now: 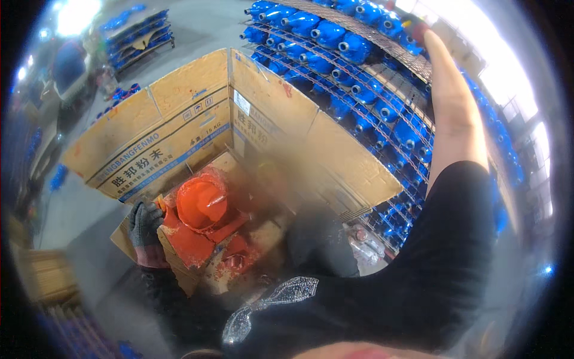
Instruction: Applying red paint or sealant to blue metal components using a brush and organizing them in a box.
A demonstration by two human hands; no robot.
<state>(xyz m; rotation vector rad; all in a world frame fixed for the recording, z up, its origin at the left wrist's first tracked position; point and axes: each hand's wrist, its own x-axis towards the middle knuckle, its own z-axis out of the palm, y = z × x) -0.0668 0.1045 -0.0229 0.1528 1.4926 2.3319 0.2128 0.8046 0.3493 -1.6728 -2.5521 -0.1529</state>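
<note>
Left hand (145,233) in dark glove gripping near-left edge of open cardboard box (179,119), orange scoop (202,203) lying inside box, handle slanting toward its near right, right hand out of view, blue castings (335,36) beyond

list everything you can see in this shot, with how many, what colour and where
cardboard box: one, brown, flaps open, centre left.
scoop: one, orange, coated in orange powder, inside the box.
orange powder: a spill, on the box's near flap.
cast parts: many, blue, in rows on a wire rack, upper right.
wire rack: one, grey, upper right.
more blue parts: several, far upper left.
floor: grey, left.
bow trim: one, silver, sparkly, on dark clothing, bottom centre.
left hand: one, in a dark glove, grip on the box's near edge by the scoop.
right arm: one, black sleeve, raised at right; hand out of view.
</note>
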